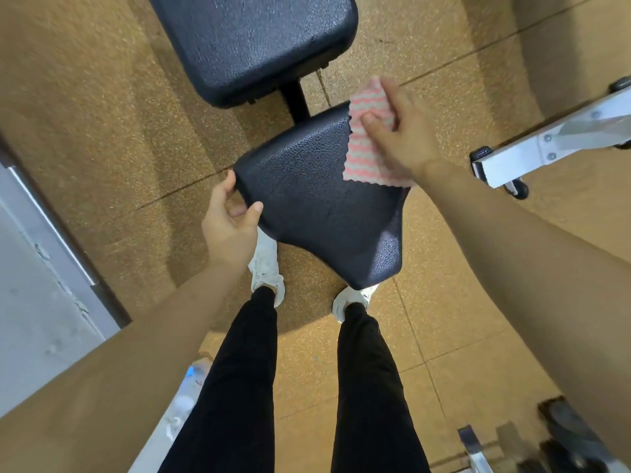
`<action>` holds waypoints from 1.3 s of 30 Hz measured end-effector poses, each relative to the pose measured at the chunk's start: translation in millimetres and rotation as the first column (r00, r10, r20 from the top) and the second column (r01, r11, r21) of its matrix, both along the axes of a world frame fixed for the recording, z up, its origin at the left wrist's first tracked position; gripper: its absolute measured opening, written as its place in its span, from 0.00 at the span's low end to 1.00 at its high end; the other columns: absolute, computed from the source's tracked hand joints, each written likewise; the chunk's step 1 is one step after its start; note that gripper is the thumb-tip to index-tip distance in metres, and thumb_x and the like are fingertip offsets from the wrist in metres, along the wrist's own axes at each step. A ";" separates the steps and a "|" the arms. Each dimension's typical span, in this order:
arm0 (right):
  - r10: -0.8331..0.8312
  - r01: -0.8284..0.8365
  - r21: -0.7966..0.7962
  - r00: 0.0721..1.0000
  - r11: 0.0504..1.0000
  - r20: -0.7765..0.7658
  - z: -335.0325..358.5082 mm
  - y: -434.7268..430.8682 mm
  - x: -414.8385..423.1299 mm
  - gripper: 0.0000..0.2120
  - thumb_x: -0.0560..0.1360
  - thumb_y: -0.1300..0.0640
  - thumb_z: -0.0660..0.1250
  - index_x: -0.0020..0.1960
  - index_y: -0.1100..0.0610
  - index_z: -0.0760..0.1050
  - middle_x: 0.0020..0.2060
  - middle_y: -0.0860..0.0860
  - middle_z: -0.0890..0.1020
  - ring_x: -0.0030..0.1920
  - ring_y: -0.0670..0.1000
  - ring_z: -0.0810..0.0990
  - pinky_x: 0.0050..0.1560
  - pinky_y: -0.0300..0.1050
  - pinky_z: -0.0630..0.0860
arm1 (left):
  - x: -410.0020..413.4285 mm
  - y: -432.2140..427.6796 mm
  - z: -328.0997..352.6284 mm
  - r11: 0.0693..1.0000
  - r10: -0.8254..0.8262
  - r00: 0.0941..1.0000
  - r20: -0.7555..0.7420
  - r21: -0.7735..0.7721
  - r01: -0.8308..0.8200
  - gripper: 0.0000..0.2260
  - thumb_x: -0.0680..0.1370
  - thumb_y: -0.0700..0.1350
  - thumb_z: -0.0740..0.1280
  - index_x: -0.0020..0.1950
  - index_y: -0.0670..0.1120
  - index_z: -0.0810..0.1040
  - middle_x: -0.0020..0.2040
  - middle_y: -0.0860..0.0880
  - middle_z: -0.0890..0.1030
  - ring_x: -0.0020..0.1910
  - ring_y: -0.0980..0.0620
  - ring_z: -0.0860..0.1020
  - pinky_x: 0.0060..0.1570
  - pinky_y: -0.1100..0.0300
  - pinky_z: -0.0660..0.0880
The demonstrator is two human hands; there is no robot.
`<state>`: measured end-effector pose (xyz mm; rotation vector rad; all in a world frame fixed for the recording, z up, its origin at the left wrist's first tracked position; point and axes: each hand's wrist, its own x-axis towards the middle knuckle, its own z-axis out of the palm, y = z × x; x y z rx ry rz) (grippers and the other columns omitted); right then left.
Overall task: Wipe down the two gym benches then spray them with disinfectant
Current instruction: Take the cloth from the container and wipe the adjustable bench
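Observation:
A black padded gym bench lies below me, its seat pad point(317, 203) nearest and its long back pad point(252, 42) further away. My right hand point(399, 131) presses a pink and grey zigzag cloth point(367, 155) onto the seat pad's far right corner. My left hand point(230, 216) grips the seat pad's left edge, thumb on top and fingers curled under. No second bench pad is in view.
My legs in black trousers and white shoes point(266, 268) stand at the seat's near end. A white metal frame with wheels point(546, 145) lies to the right. A grey wall with a rail point(51, 233) runs along the left. A blurred bottle point(189, 390) rests beside my left leg.

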<state>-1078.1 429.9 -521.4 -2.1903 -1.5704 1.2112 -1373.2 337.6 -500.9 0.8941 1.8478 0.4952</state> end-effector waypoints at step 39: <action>0.718 -0.687 -0.230 0.603 0.689 0.347 5.2 61.8 -59.4 0.32 0.76 0.25 0.52 0.64 0.48 0.76 0.62 0.57 0.80 0.64 0.62 0.75 0.62 0.57 0.70 | 2.2 7.4 6.8 0.979 -0.184 0.973 -0.142 0.062 0.194 0.24 0.76 0.43 0.74 0.71 0.49 0.75 0.73 0.46 0.67 0.75 0.48 0.65 0.74 0.53 0.65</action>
